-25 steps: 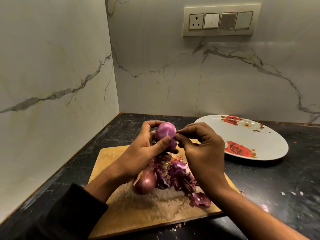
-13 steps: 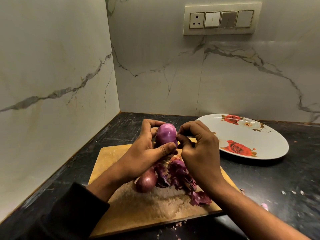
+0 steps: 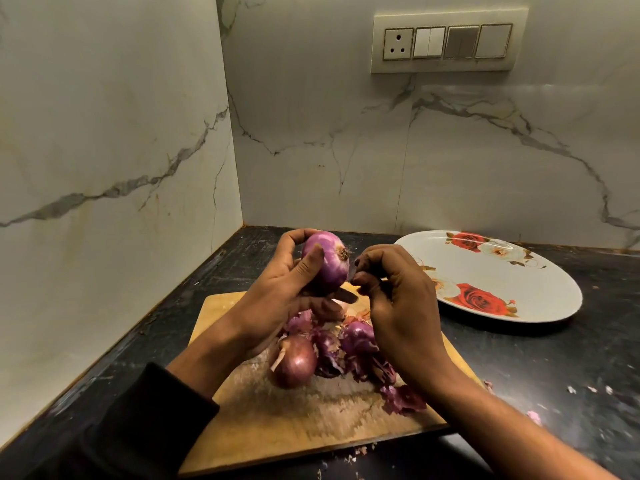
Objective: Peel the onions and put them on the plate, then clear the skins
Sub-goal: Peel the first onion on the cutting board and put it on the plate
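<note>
We hold a glossy purple onion, mostly peeled (image 3: 325,263), up over a worn wooden chopping board (image 3: 263,420). Our left hand (image 3: 277,299) wraps it, thumb pressed across its face. Our right hand (image 3: 398,299) pinches a thin sliver of skin beside its root end. Peeling seems nearly done; next we likely strip that sliver away. Below lie an unpeeled reddish-brown onion (image 3: 296,362) and loose purple skins (image 3: 349,355). The oval white rose-patterned plate (image 3: 554,292) sits empty to the right on the dark counter, the route open. Marble walls close the left and back.
</note>
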A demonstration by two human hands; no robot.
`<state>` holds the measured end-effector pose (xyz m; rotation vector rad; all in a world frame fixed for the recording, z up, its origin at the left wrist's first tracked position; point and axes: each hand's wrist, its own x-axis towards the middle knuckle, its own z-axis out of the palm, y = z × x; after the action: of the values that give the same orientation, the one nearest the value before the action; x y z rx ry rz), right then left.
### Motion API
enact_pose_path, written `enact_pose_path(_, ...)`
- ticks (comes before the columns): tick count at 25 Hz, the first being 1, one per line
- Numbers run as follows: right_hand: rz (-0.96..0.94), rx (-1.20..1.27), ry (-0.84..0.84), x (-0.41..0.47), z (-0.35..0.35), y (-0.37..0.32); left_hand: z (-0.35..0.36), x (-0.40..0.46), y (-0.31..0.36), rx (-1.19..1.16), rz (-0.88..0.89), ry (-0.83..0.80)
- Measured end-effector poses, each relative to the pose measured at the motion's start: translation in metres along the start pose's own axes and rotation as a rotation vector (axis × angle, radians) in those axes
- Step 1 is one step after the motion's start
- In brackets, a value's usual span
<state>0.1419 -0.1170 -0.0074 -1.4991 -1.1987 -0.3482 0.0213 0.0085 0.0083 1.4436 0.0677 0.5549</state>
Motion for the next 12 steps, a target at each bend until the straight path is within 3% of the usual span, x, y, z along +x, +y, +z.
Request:
enact_pose_path(6, 0.07, 0.058, 0.005, -0.0013, -0.0034, 0.003, 0.0, -0.0004, 0.0003, -0.032, 0.001, 0.059)
enact_pose_path(12, 0.055, 0.181, 0.015, 0.0019, -0.0053, 0.0009, 0.0009, -0.0029, 0.0035, -0.089, -0.077, -0.03)
